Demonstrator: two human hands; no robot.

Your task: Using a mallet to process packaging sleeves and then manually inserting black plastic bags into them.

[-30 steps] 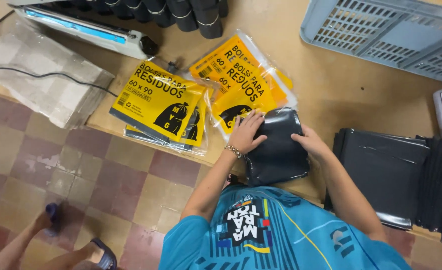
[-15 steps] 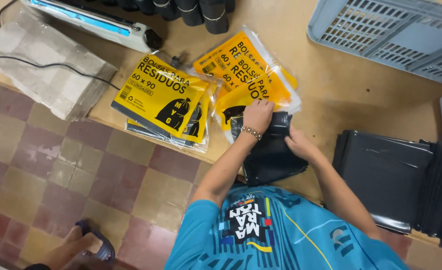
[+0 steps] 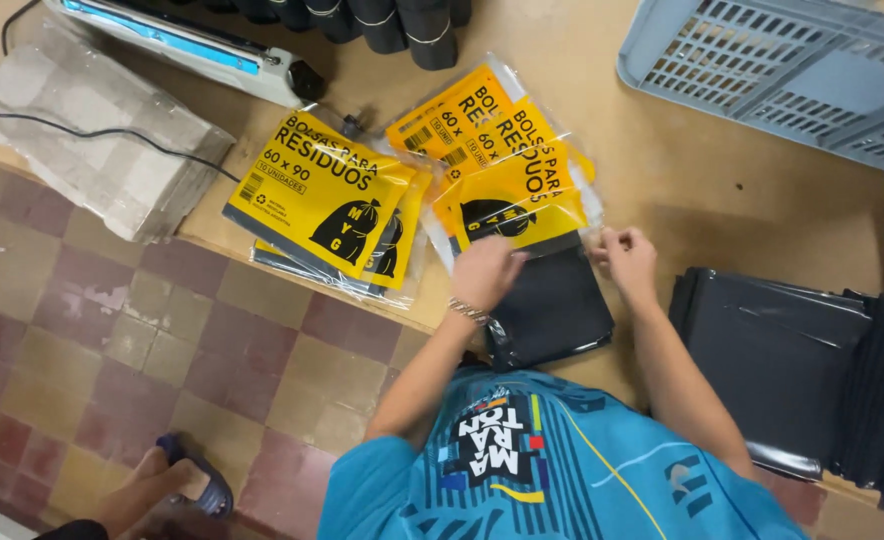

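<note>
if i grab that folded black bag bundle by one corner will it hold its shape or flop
Probably flop: the black bundle looks like thin folded plastic, sagging over the table edge. Its glossy film likely slides easily, especially inside the clear yellow sleeve that the left hand and right hand work at. Likely light.

- Folded bag pack [image 3: 552, 305]: plain glossy black, its far end inside a clear sleeve [image 3: 522, 205] with a yellow label carrying black lettering and a black bag symbol.
- Left packet stack [image 3: 327, 205]: yellow labels, black print, clear wrap.
- Desk [image 3: 662, 170]: plain tan brown.
- Crate [image 3: 772, 65], far right: pale blue-grey, slotted grid pattern.
- Flat bag pile [image 3: 762, 350], right: black, glossy.
- Heat sealer [image 3: 182, 40], far left: white body, light blue strip, black knob.
- Rolls [image 3: 382, 20], far edge: black with pale bands.
- Floor [image 3: 112, 330]: chequered tiles, faded red and beige.
- Shirt [image 3: 562, 460]: turquoise, dark blue stripes, yellow line, multicoloured chest print.
- Bracelet [image 3: 469, 311]: silver-toned.
</note>
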